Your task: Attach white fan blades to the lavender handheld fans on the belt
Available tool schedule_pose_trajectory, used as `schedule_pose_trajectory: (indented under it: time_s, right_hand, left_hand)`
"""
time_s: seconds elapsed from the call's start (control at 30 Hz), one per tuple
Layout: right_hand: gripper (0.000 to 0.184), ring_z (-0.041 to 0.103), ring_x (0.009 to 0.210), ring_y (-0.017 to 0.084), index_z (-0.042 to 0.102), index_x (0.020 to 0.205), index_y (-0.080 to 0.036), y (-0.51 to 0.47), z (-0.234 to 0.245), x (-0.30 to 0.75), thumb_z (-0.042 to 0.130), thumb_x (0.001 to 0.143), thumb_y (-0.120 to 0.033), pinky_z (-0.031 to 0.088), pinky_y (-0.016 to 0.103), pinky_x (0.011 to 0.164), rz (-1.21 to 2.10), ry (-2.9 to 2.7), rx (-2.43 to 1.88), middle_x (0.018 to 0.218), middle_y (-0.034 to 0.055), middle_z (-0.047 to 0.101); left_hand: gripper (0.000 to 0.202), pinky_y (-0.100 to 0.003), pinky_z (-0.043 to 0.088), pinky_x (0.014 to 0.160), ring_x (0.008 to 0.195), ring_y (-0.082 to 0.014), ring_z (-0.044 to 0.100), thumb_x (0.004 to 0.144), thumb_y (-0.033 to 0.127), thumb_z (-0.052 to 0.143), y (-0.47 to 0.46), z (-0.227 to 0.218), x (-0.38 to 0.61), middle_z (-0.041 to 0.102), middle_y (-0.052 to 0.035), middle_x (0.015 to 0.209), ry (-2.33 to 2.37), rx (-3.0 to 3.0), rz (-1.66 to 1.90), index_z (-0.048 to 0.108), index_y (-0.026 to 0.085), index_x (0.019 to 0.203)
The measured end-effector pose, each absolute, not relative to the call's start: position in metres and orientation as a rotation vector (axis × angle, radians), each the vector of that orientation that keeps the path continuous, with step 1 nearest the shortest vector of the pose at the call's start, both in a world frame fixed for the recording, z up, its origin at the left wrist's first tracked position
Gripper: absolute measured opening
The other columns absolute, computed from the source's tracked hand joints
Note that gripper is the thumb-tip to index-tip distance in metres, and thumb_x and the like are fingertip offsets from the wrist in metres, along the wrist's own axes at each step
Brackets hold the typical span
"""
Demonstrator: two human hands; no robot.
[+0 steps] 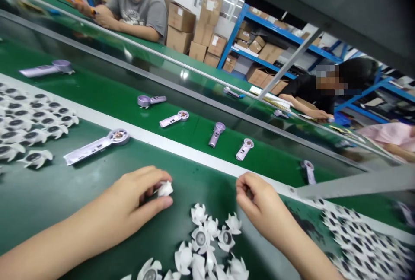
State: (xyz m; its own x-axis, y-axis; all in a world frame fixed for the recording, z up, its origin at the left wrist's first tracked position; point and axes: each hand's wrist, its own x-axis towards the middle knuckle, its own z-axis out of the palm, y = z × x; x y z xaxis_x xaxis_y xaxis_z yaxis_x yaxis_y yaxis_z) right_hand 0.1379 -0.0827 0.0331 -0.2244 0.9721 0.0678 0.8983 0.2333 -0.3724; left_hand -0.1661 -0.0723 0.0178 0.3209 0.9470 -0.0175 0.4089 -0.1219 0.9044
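The reference landmark is the pale grey divider strip [181, 152] running diagonally across the view between two green conveyor belts. On the near side of the strip, over the near green belt [55, 211], the person's left hand [129, 193] is nearly closed: thumb and fingers pinch a small white plastic fan rotor [165, 189], most of which the fingers conceal. The person's right hand [256, 198] sits just beside the strip with its fingers curled and drawn in toward the thumb; no object shows in its grip, and the curled fingers leave it impossible to tell whether anything small is inside. Between and below the hands, also on the near side, lies a loose heap of white plastic fan rotors [200, 239]. Further rows of white rotors with dark round hubs [32, 124] lie at the left along the strip, with a matching group [356, 237] at the right. A long lilac plastic fan housing [97, 146] lies flat near the left rows. Beyond the strip, lilac handheld fan bodies [174, 119] are spaced along the far green belt [97, 98]. Further beyond are a co-worker in a grey T-shirt [142, 12], a co-worker in a black top [308, 92], brown cardboard cartons [184, 29] and blue steel shelving [259, 42].
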Motion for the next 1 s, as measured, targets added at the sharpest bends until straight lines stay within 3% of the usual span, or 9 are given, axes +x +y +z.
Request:
schedule_pose_trajectory:
  time_s: [0.1, 0.23, 0.4, 0.73, 1.0]
  right_hand:
    - [0.013, 0.053, 0.068, 0.012, 0.051, 0.079, -0.022, -0.076, 0.054, 0.078, 0.048, 0.088, -0.012, 0.044, 0.023, 0.062, 0.763, -1.989, -1.378, 0.075, -0.0022, 0.054]
    - [0.012, 0.055, 0.073, 0.011, 0.055, 0.084, -0.022, -0.075, 0.064, 0.022, 0.051, 0.088, -0.012, 0.045, 0.023, 0.065, 0.938, -1.900, -1.107, 0.081, -0.0029, 0.057]
    - [0.013, 0.056, 0.073, 0.010, 0.057, 0.082, -0.021, -0.072, 0.063, 0.007, 0.054, 0.086, -0.009, 0.045, 0.022, 0.064, 0.822, -1.940, -1.047, 0.080, -0.0028, 0.058]
    - [0.014, 0.058, 0.068, 0.012, 0.058, 0.081, -0.022, -0.072, 0.060, 0.009, 0.055, 0.085, -0.009, 0.047, 0.024, 0.060, 0.612, -2.026, -1.066, 0.078, -0.0002, 0.060]
    - [0.036, 0.063, 0.080, 0.018, 0.064, 0.111, -0.017, -0.077, 0.059, 0.012, 0.055, 0.081, 0.000, 0.052, 0.030, 0.067, 0.282, -2.220, -0.839, 0.094, 0.0088, 0.068]
  left_hand:
    - [0.040, -0.025, 0.047, 0.069, 0.077, -0.0158, 0.056, 0.086, 0.048, 0.065, -0.071, 0.018, -0.167, 0.060, -0.0010, 0.086, 1.093, 1.251, 0.779, 0.061, 0.032, 0.123]
    - [0.043, -0.027, 0.048, 0.082, 0.084, -0.0137, 0.057, 0.079, 0.049, 0.075, -0.073, 0.017, -0.170, 0.060, 0.0009, 0.089, 0.822, 0.810, 0.918, 0.064, 0.032, 0.116]
    - [0.037, -0.018, 0.046, 0.071, 0.076, -0.0084, 0.057, 0.073, 0.031, 0.084, -0.074, 0.020, -0.171, 0.062, 0.0030, 0.081, 0.646, 0.824, 0.985, 0.068, 0.027, 0.106]
    - [0.032, -0.021, 0.052, 0.074, 0.077, -0.0099, 0.063, 0.075, 0.012, 0.079, -0.074, 0.026, -0.168, 0.069, 0.0023, 0.083, 0.661, 0.817, 0.991, 0.068, 0.026, 0.102]
    - [0.029, -0.018, 0.052, 0.071, 0.074, -0.0090, 0.063, 0.075, 0.014, 0.080, -0.070, 0.028, -0.172, 0.069, 0.0034, 0.077, 0.770, 0.846, 1.066, 0.068, 0.023, 0.100]
